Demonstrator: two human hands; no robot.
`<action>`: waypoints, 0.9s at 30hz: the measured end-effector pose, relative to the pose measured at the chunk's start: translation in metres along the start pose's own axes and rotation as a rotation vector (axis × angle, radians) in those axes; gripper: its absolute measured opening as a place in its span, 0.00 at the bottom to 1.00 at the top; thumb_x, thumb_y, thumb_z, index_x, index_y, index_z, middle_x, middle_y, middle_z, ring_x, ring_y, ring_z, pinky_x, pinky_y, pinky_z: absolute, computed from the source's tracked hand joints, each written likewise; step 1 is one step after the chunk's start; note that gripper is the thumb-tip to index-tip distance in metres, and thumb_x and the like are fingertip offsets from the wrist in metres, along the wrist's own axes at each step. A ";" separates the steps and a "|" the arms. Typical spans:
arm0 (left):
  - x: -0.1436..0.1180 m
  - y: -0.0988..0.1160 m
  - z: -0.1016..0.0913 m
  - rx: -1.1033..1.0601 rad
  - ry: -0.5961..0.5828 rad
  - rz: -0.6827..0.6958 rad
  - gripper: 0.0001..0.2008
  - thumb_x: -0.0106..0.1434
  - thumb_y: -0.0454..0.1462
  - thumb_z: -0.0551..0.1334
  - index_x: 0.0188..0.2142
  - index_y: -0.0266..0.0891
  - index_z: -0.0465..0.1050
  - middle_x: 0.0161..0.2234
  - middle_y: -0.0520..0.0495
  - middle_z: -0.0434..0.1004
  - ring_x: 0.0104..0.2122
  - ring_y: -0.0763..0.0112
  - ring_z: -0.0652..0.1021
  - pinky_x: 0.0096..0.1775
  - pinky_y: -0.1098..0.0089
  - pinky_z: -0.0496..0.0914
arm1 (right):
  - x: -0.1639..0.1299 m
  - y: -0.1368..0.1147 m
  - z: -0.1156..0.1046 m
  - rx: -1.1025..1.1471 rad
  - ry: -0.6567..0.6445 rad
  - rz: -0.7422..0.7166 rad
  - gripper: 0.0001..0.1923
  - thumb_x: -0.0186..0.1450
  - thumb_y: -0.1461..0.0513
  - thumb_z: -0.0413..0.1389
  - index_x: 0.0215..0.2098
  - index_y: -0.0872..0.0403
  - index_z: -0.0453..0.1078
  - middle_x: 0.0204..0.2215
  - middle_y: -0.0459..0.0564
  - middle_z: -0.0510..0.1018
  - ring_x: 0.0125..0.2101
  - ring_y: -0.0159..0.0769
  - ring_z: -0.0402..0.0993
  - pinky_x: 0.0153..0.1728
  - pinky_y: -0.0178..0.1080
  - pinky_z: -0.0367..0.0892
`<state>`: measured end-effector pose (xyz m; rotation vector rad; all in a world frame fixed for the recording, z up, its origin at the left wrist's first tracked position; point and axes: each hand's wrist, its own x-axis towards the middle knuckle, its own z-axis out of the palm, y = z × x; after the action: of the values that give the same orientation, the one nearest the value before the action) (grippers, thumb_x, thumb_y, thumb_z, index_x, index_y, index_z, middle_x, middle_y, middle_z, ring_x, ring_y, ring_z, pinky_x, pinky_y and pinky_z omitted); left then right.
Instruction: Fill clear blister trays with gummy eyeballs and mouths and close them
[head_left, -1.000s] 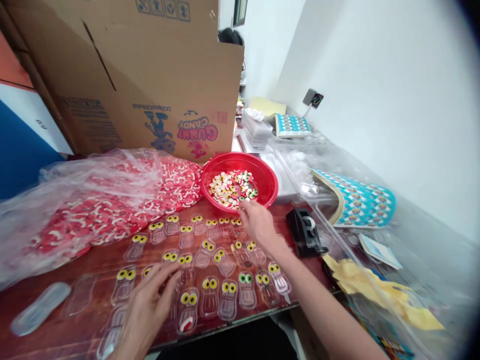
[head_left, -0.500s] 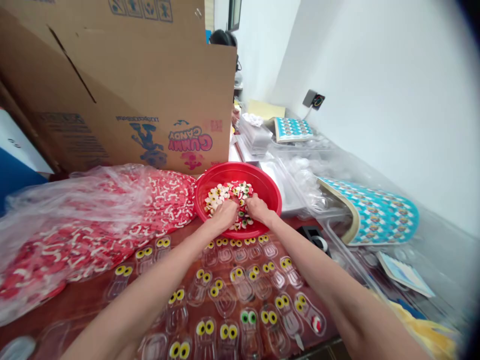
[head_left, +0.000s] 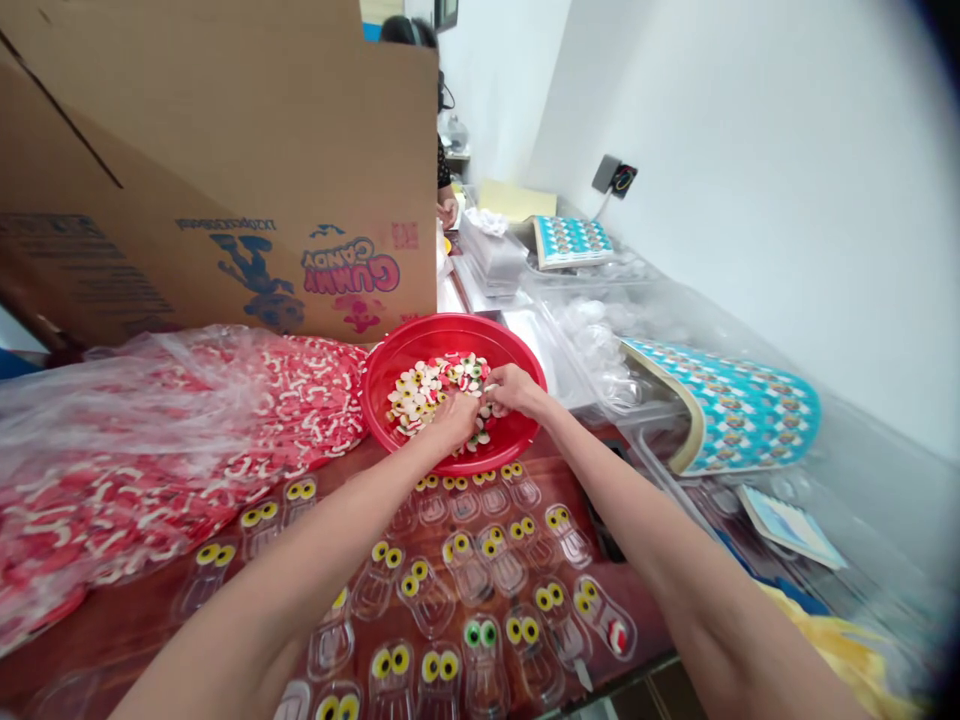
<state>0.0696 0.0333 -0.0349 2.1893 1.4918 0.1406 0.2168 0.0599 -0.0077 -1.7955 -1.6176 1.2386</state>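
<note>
A red bowl (head_left: 397, 352) at the middle of the table holds several eye-shaped gummy candies (head_left: 420, 390). Both my hands are inside it. My left hand (head_left: 454, 415) rests palm down on the candies, fingers curled into the pile. My right hand (head_left: 510, 388) is beside it with fingertips pinched among the candies at the bowl's right side. What each hand has picked up is hidden. In front of the bowl lie several clear plastic shells (head_left: 480, 560), most with a pair of yellow gummy eyes; one has green eyes (head_left: 480, 634).
A clear bag of red-and-white gummies (head_left: 180, 440) covers the left. A large cardboard box (head_left: 225, 170) stands behind. Clear packaging and blue printed cards (head_left: 742, 410) lie at the right by the wall. Another person's hand (head_left: 448, 212) shows beyond the box.
A second ago my left hand was on the shells near the front edge and my right was at the bowl's rim. Both have moved into the bowl, and the view has shifted forward.
</note>
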 end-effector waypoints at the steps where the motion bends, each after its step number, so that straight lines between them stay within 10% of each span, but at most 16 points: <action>1: 0.000 0.001 0.000 0.025 -0.010 -0.006 0.14 0.59 0.31 0.61 0.45 0.37 0.77 0.39 0.39 0.81 0.42 0.59 0.79 0.43 0.68 0.70 | -0.001 -0.001 -0.001 0.089 -0.004 0.010 0.07 0.54 0.72 0.59 0.24 0.55 0.68 0.12 0.43 0.70 0.15 0.30 0.67 0.20 0.31 0.65; 14: -0.007 -0.007 0.003 0.147 -0.015 0.047 0.15 0.64 0.31 0.54 0.47 0.37 0.74 0.40 0.38 0.79 0.38 0.61 0.78 0.38 0.68 0.68 | -0.075 -0.006 -0.008 1.140 -0.106 0.156 0.07 0.66 0.63 0.55 0.29 0.56 0.68 0.21 0.45 0.73 0.23 0.29 0.71 0.26 0.31 0.72; 27: -0.010 -0.002 0.015 0.045 -0.065 0.232 0.06 0.59 0.35 0.61 0.35 0.37 0.75 0.31 0.46 0.77 0.32 0.66 0.74 0.37 0.70 0.65 | -0.132 0.026 0.018 1.112 0.056 -0.059 0.14 0.51 0.61 0.70 0.31 0.55 0.71 0.25 0.45 0.79 0.23 0.29 0.75 0.24 0.32 0.73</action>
<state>0.0685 0.0201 -0.0469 2.3751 1.2137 0.1123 0.2264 -0.0749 0.0056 -1.0237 -0.6426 1.5690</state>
